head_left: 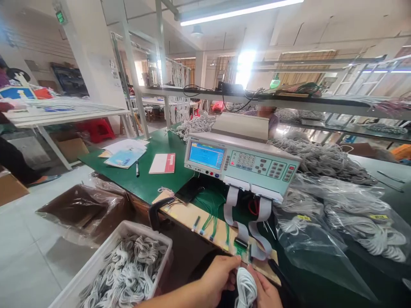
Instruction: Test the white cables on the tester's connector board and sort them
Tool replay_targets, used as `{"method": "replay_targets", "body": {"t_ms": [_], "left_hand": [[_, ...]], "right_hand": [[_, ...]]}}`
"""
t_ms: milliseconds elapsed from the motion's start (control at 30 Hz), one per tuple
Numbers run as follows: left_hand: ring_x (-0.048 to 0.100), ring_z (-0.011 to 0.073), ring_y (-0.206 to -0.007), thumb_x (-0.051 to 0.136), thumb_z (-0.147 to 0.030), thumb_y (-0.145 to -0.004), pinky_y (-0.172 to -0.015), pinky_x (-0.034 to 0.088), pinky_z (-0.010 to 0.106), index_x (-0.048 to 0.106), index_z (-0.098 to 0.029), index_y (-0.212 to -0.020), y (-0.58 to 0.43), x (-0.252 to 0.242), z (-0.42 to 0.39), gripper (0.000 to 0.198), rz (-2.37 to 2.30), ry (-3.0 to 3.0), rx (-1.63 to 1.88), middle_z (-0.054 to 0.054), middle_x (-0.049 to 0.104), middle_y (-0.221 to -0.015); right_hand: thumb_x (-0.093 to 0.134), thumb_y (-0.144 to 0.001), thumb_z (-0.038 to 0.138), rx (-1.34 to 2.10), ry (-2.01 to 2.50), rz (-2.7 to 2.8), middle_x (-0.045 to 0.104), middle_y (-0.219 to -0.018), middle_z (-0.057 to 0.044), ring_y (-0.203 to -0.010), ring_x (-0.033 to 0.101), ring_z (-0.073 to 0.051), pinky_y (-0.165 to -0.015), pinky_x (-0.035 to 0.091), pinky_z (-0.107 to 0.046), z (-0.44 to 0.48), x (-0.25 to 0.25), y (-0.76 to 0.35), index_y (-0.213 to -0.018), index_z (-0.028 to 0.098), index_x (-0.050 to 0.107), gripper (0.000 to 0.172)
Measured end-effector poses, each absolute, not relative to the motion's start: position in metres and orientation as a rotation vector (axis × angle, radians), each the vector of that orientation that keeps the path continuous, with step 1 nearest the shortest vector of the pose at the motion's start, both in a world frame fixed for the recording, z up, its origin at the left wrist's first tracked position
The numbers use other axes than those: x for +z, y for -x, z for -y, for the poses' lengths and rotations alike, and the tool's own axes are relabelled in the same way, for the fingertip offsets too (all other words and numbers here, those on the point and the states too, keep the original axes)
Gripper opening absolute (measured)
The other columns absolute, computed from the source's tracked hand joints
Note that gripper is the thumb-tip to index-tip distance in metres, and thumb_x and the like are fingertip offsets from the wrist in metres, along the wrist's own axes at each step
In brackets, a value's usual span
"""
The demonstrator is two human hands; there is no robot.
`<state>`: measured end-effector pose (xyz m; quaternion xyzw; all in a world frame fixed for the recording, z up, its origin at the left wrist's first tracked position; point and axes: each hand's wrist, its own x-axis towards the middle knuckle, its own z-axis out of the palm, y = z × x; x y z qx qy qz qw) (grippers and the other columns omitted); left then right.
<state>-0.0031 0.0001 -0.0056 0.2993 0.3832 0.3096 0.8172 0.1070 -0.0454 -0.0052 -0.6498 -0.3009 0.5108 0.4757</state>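
A coiled bundle of white cable [246, 286] hangs between my two hands at the bottom of the view. My right hand [266, 293] grips it from the right, fingers closed round its side. My left hand [221, 273] is closed at the bundle's upper left, thumb stretched towards the board; the cable end in its fingers is mostly hidden. Just beyond my fingertips lies a wooden board [208, 222] carrying a small green circuit board [239, 248]. Grey ribbon cables [231, 209] run from there up to a tester [240, 158] with a lit blue screen.
A white plastic bin [160, 235] full of coiled cables stands at lower left, beside a plastic-lined cardboard box [83, 205]. Bagged cable coils [362, 226] lie at right. A booklet [162, 163], a marker [137, 168] and papers [125, 154] rest on the green table [144, 186]. Another person sits behind the tester.
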Motion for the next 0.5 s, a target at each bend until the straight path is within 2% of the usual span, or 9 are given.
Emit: {"method": "replay_targets", "body": {"t_ms": [100, 200, 267, 333, 367, 433, 500], "left_hand": [[0.034, 0.0058, -0.044, 0.059, -0.053, -0.058, -0.047, 0.023, 0.02, 0.061, -0.011, -0.067, 0.004, -0.006, -0.002, 0.042, -0.812, -0.658, 0.7, 0.0, 0.048, -0.054], [0.04, 0.0083, -0.049, 0.058, -0.049, -0.062, -0.05, 0.028, 0.02, 0.061, -0.01, -0.068, 0.007, -0.002, 0.004, 0.039, -0.799, -0.666, 0.716, 0.002, 0.051, -0.056], [0.047, 0.0116, -0.058, 0.057, -0.045, -0.065, -0.055, 0.034, 0.022, 0.061, -0.011, -0.07, 0.009, 0.003, 0.018, 0.035, -0.79, -0.686, 0.742, 0.004, 0.055, -0.064], [0.051, 0.0163, -0.072, 0.054, -0.045, -0.067, -0.062, 0.039, 0.024, 0.061, -0.014, -0.081, 0.014, 0.008, 0.035, 0.035, -0.788, -0.708, 0.74, 0.006, 0.059, -0.079], [0.052, 0.0191, -0.083, 0.051, -0.048, -0.068, -0.068, 0.04, 0.027, 0.058, -0.017, -0.094, 0.019, 0.008, 0.042, 0.041, -0.782, -0.716, 0.707, 0.007, 0.058, -0.093], [0.049, 0.0232, -0.096, 0.054, -0.055, -0.061, -0.076, 0.041, 0.03, 0.047, -0.023, -0.111, 0.031, 0.003, 0.049, 0.059, -0.798, -0.844, 0.668, 0.005, 0.054, -0.108], [0.048, 0.0248, -0.1, 0.067, -0.048, -0.05, -0.082, 0.04, 0.03, 0.044, -0.028, -0.113, 0.047, -0.01, 0.046, 0.07, -0.87, -1.139, 0.53, 0.001, 0.054, -0.111]], "right_hand": [[0.058, -0.054, 0.063, 1.196, 1.599, 0.711, 0.038, -0.03, 0.006, -0.027, 0.026, -0.008, -0.027, 0.017, -0.02, 0.042, -0.006, -0.104, -0.077, 0.015, 0.064, 0.053], [0.059, -0.058, 0.057, 1.14, 1.567, 0.736, 0.04, -0.034, 0.006, -0.031, 0.03, -0.008, -0.029, 0.021, -0.02, 0.044, -0.002, -0.1, -0.071, 0.014, 0.063, 0.045], [0.057, -0.064, 0.052, 1.079, 1.556, 0.784, 0.043, -0.039, 0.005, -0.035, 0.034, -0.008, -0.032, 0.025, -0.02, 0.054, 0.002, -0.094, -0.066, 0.014, 0.061, 0.039], [0.049, -0.073, 0.046, 1.042, 1.582, 0.866, 0.045, -0.044, 0.004, -0.038, 0.036, -0.008, -0.034, 0.028, -0.019, 0.069, 0.004, -0.084, -0.064, 0.013, 0.059, 0.035], [0.044, -0.077, 0.042, 1.039, 1.608, 0.904, 0.045, -0.046, 0.004, -0.038, 0.036, -0.007, -0.035, 0.028, -0.018, 0.077, 0.004, -0.078, -0.064, 0.013, 0.058, 0.034], [0.038, -0.08, 0.034, 1.108, 1.672, 0.938, 0.044, -0.044, 0.006, -0.034, 0.037, -0.007, -0.033, 0.028, -0.017, 0.088, 0.002, -0.069, -0.065, 0.014, 0.058, 0.031], [0.045, -0.075, 0.028, 1.154, 1.712, 0.946, 0.045, -0.041, 0.006, -0.034, 0.041, -0.008, -0.034, 0.031, -0.016, 0.094, 0.002, -0.071, -0.059, 0.016, 0.059, 0.024]]}}
